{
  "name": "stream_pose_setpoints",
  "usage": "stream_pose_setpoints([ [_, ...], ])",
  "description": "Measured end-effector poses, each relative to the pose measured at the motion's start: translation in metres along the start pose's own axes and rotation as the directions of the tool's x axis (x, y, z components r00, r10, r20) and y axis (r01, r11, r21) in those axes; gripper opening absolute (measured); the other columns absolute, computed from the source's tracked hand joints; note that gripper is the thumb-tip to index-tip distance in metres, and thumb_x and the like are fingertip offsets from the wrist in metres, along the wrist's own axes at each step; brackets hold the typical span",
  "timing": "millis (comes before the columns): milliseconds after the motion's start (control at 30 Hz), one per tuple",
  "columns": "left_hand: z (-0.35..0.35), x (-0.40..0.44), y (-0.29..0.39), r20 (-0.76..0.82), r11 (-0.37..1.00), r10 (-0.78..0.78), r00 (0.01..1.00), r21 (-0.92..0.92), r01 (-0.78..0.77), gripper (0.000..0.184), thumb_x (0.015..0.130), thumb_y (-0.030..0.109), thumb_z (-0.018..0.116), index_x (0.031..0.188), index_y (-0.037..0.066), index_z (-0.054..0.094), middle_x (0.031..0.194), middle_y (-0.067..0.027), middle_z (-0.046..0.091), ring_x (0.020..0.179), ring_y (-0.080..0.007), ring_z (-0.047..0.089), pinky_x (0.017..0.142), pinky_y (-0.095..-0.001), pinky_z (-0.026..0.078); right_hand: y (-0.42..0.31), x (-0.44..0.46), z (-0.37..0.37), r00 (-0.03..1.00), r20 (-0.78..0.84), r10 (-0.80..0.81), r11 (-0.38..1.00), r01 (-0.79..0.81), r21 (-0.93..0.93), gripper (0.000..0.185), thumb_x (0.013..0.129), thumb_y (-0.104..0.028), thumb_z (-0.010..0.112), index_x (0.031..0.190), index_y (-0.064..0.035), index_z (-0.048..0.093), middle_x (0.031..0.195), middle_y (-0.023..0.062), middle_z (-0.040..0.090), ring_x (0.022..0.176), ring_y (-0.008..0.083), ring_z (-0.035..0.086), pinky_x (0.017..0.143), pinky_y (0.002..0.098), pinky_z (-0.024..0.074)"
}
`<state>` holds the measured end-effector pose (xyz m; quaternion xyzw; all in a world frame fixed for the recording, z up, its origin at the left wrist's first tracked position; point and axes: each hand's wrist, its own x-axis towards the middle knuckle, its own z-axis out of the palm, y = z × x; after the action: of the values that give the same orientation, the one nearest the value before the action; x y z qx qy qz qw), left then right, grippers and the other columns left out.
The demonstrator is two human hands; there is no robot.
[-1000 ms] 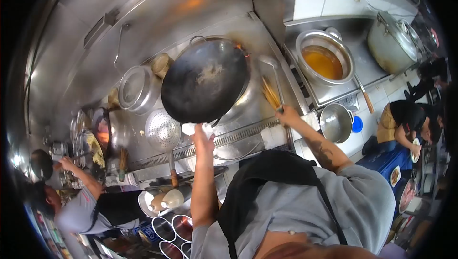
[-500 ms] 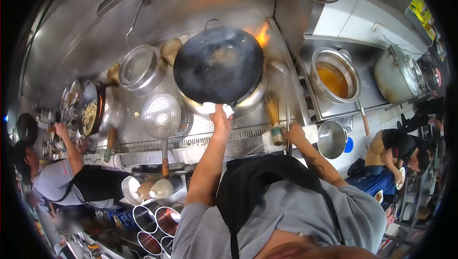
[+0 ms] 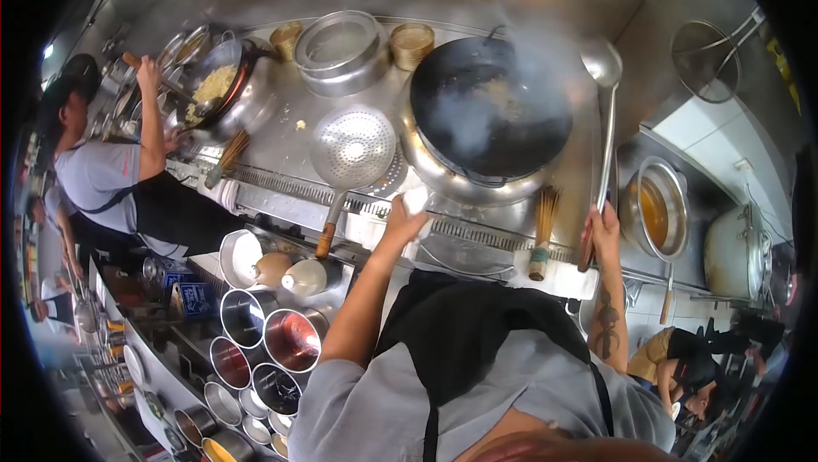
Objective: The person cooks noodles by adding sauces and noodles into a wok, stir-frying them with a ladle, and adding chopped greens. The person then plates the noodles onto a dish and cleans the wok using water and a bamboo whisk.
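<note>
My left hand (image 3: 402,225) is closed on a folded white cloth (image 3: 415,200), in front of the burner and apart from the wok. A black wok (image 3: 477,121) sits on the round steel burner with smoke rising from it; some brownish residue shows inside. My right hand (image 3: 603,225) grips the wooden-ended handle of a long ladle (image 3: 603,66). The ladle points away from me, its bowl raised at the wok's right. A bamboo brush (image 3: 544,232) lies between my right hand and the wok. Left of the wok rests a perforated skimmer (image 3: 352,149).
A lidded steel pot (image 3: 339,57) stands behind the skimmer. At right is a pot of orange liquid (image 3: 654,211). Several sauce containers (image 3: 291,338) stand at lower left. A co-worker (image 3: 111,164) stirs another wok (image 3: 213,87); another person bends at lower right.
My left hand has let go of the wok's near edge and drawn back with the cloth. My right hand has lifted the ladle. The view has turned left, and the flame behind the wok no longer shows.
</note>
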<state>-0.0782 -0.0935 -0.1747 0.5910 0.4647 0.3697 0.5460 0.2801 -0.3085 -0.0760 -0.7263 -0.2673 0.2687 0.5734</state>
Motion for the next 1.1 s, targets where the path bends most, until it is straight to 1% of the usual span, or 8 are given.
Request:
stream_pose_setpoints([
  [100,-0.037,-0.006,-0.048,0.053,0.837,0.165,0.985,0.521,-0.168,0.068,0.072,0.023,0.069,0.122,-0.007,0.035,0.103,-0.0273,0.055,0.089,-0.0408,0.061,0.073,-0.0441,0.052,-0.044,0.013,0.055,0.997,0.046,0.064,0.997,-0.066,0.040,0.026,0.093,-0.013,0.054,0.118,-0.0045,0.052,0.062,-0.0014,0.045,0.042,0.0072,0.041,0.037,0.0229,0.0354],
  [200,-0.037,-0.019,-0.060,0.058,0.656,-0.147,0.987,0.753,0.053,0.082,0.072,0.024,0.069,0.133,-0.010,0.025,0.106,-0.0322,0.052,0.094,-0.0437,0.059,0.079,-0.0461,0.051,-0.079,0.034,0.132,0.966,0.243,0.090,0.994,-0.103,0.043,0.046,0.088,-0.007,0.057,0.131,0.0015,0.043,0.063,0.0006,0.046,0.044,0.0079,0.043,0.038,0.0240,0.0345],
  [333,-0.034,-0.029,-0.050,0.094,0.520,-0.165,0.982,0.854,0.006,0.080,0.072,0.026,0.069,0.133,-0.006,0.027,0.104,-0.0320,0.053,0.087,-0.0429,0.062,0.077,-0.0466,0.052,-0.123,0.076,0.249,0.891,0.442,0.101,0.970,-0.187,0.157,0.027,0.083,-0.008,0.056,0.109,-0.0009,0.051,0.064,0.0009,0.049,0.044,0.0105,0.046,0.038,0.0283,0.0379],
  [667,-0.070,-0.044,0.006,0.144,0.558,0.034,0.989,0.819,-0.138,0.093,0.066,0.028,0.073,0.141,-0.001,0.027,0.101,-0.0230,0.052,0.091,-0.0364,0.058,0.071,-0.0442,0.052,-0.110,0.197,0.515,0.928,0.363,-0.081,0.932,0.200,-0.303,0.019,0.077,-0.010,0.061,0.074,0.0082,0.058,0.058,0.0118,0.060,0.045,0.0196,0.056,0.043,0.0323,0.0453],
  [767,-0.096,-0.057,0.027,0.139,0.760,0.148,0.979,0.618,-0.202,0.083,0.072,0.016,0.071,0.140,-0.002,0.028,0.103,-0.0222,0.051,0.093,-0.0400,0.054,0.079,-0.0439,0.048,-0.125,0.187,0.536,0.885,0.461,0.061,0.844,0.201,-0.497,0.015,0.081,-0.013,0.060,0.073,0.0004,0.057,0.062,0.0105,0.059,0.043,0.0183,0.051,0.041,0.0337,0.0428],
  [867,-0.112,-0.070,0.034,0.071,0.837,0.237,0.969,0.492,-0.240,0.076,0.075,0.014,0.069,0.138,-0.004,0.030,0.101,-0.0241,0.054,0.093,-0.0406,0.054,0.078,-0.0448,0.047,-0.111,0.202,0.561,0.753,0.606,0.256,0.964,-0.151,-0.220,0.014,0.081,-0.011,0.058,0.072,-0.0008,0.057,0.061,0.0073,0.058,0.047,0.0179,0.053,0.045,0.0334,0.0433],
  [967,-0.122,-0.083,0.034,0.096,0.873,0.150,0.984,0.455,-0.177,0.066,0.078,0.013,0.066,0.133,-0.005,0.035,0.099,-0.0250,0.056,0.090,-0.0408,0.056,0.077,-0.0446,0.047,-0.116,0.236,0.561,0.289,0.930,0.227,0.442,-0.881,0.166,0.004,0.077,-0.003,0.058,0.074,-0.0013,0.056,0.066,0.0055,0.054,0.057,0.0176,0.055,0.054,0.0323,0.0430],
  [1100,-0.122,-0.087,0.029,0.122,0.877,0.159,0.980,0.438,-0.196,0.058,0.078,0.012,0.066,0.128,-0.006,0.042,0.095,-0.0248,0.057,0.087,-0.0412,0.057,0.077,-0.0446,0.048,-0.165,0.266,0.554,0.131,0.991,-0.031,-0.022,-0.991,0.130,0.010,0.072,-0.002,0.057,0.076,-0.0043,0.048,0.071,0.0047,0.050,0.061,0.0157,0.055,0.053,0.0303,0.0350],
])
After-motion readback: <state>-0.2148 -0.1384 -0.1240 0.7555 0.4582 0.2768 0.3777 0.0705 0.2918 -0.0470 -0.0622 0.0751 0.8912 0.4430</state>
